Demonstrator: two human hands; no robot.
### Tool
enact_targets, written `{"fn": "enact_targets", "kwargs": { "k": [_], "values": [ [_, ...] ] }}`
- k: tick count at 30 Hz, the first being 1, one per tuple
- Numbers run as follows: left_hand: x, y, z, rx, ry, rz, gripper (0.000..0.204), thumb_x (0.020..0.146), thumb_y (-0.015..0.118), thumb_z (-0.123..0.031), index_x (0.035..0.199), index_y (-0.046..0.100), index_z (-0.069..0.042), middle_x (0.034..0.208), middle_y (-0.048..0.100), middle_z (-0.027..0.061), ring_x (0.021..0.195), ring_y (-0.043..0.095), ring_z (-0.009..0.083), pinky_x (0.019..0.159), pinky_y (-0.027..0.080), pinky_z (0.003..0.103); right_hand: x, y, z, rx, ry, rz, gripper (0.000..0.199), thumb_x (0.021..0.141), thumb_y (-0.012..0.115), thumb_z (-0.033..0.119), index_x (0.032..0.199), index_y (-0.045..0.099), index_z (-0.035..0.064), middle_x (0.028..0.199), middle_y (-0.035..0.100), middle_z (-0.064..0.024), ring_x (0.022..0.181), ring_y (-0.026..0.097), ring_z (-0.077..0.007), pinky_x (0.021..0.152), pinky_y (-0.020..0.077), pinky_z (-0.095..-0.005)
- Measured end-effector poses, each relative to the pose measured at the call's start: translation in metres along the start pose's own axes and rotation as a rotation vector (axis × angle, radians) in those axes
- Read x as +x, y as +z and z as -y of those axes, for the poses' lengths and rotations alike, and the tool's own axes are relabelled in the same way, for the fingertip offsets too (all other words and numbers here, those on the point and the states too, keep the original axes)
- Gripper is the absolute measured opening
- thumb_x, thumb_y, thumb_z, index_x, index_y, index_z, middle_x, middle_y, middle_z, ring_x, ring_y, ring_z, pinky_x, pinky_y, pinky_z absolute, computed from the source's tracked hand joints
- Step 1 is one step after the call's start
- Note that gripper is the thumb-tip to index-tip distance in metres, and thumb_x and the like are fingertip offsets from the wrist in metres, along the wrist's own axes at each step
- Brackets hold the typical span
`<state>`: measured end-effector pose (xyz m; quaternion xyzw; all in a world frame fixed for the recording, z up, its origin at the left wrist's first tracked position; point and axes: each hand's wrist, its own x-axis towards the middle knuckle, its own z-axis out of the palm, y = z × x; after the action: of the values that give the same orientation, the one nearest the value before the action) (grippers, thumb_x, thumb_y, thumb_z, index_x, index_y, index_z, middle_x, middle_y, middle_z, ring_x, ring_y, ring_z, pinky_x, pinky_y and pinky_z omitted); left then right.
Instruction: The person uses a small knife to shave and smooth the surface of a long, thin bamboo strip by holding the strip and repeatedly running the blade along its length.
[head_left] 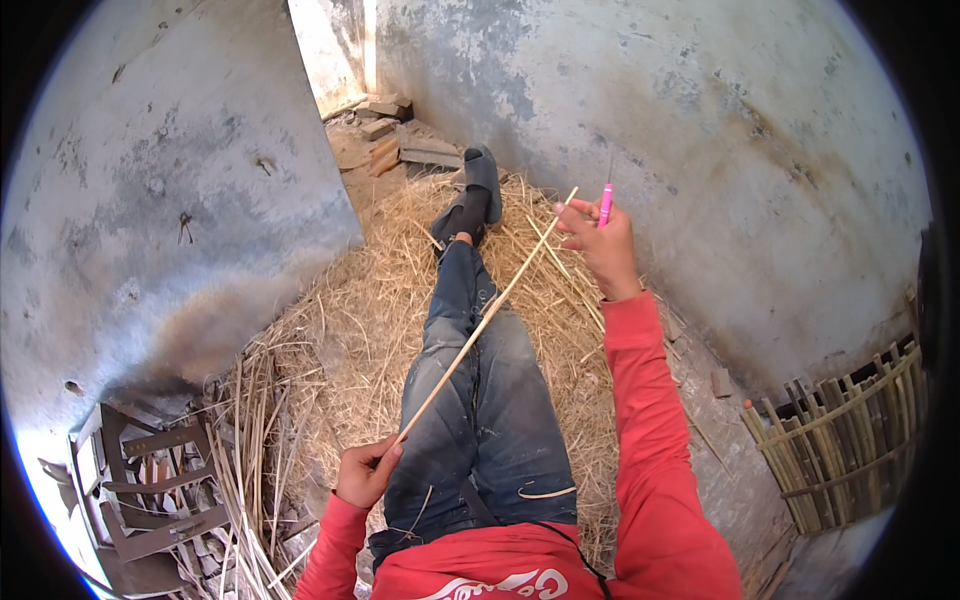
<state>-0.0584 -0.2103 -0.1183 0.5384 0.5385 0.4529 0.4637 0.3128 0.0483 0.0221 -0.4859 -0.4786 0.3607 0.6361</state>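
A long thin pale strip of split cane or bamboo (470, 342) runs slantwise across my outstretched legs. Its near end is pinched by my left hand (368, 472), closed at my left thigh. Up beyond my knees, my right hand (603, 240) is closed around a knife with a pink handle (606, 205); the thin blade points away from me. The thumb and fingertips of that hand are at the far end of the strip, though whether they grip it too I cannot tell.
Straw-like shavings (340, 345) cover the floor around my legs. Long loose strips (250, 450) and a dark metal frame (165, 490) lie to the left. A slatted basket (845, 440) stands at right. Worn walls (680, 110) rise close by; bricks (385, 125) lie beyond my feet.
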Motion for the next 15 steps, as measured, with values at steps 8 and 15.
{"fn": "enact_targets", "kwargs": {
  "k": [8,15],
  "values": [
    [0.012,0.018,0.004,0.070,-0.020,0.079,0.029,0.099,0.070,-0.015,0.121,0.072,0.003,0.077,0.066,0.0002,0.069,0.056,0.0044,0.063,0.045,0.022,-0.004,-0.002,-0.003,0.225,-0.023,0.122,0.026,0.093,0.067,-0.003,0.082,0.046,0.0066,0.109,0.071,-0.0235,0.082,0.076,-0.0261,0.067,0.0647,-0.0349],
    [0.053,0.049,-0.050,-0.205,-0.025,0.176,0.036,0.103,0.063,-0.015,0.136,0.064,0.000,0.080,0.066,0.0000,0.065,0.055,0.0049,0.058,0.045,0.022,-0.048,0.034,0.030,0.220,0.077,0.288,0.034,0.094,0.064,-0.006,0.077,0.038,0.0075,0.110,0.070,-0.0264,0.087,0.076,-0.0305,0.073,0.0672,-0.0394]
  ]
}}
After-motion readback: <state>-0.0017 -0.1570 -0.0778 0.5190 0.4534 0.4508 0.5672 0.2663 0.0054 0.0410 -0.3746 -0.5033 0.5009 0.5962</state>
